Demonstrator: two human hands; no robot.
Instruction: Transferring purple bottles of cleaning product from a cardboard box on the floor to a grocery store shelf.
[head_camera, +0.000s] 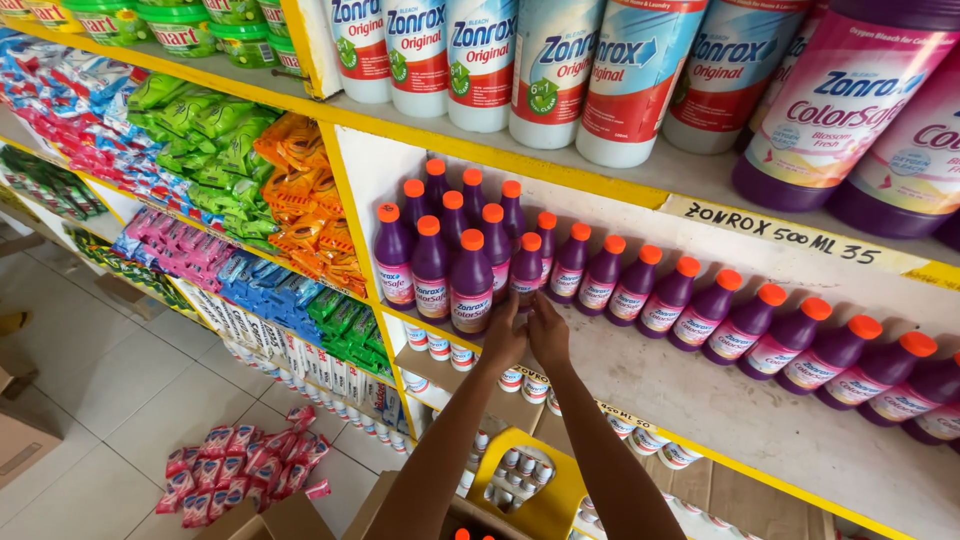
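Purple bottle (527, 268) with orange cap, at near edge of the cluster on the white shelf (760, 410), clasped from both sides: left hand (505, 335) and right hand (548, 330) raised together, fingers curled round its lower body, palms nearly touching. Both hands partly closed on that one bottle, likely to keep it upright while seated in line. Same purple bottles (440, 250) bunched several deep at left against the yellow-edged divider (350, 220), labels facing out toward the aisle; thinner single row (760, 325) running right along the back wall, leaving bare shelf in front. Big white bottles (540, 70) and large purple jugs (850, 110) on shelf above, heavy stock standing flat. Sachet strips in green (215, 140) and orange (300, 190) hanging in left bay. Yellow crate (530, 490) of small bottles near, below arms. Pink sachets (250, 460) loose on tiled floor (110, 390). Cardboard box (20, 440) at far left.
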